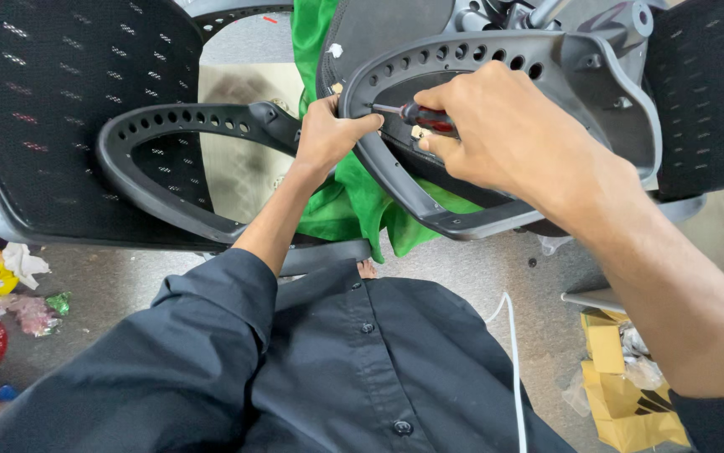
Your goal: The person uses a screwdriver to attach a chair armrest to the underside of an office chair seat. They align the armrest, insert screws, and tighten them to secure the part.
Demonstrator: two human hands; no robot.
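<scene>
Gripping the red-handled screwdriver (pixel 429 117), right hand (pixel 504 134) is clenched, tip against the grey armrest frame (pixel 462 220). Left hand (pixel 328 134) grasps that frame's edge, just beside the tip.

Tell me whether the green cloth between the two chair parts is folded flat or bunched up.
Bunched up. The green cloth hangs in loose creases and folds between the left mesh chair back and the grey armrest frame, not laid flat.
</scene>
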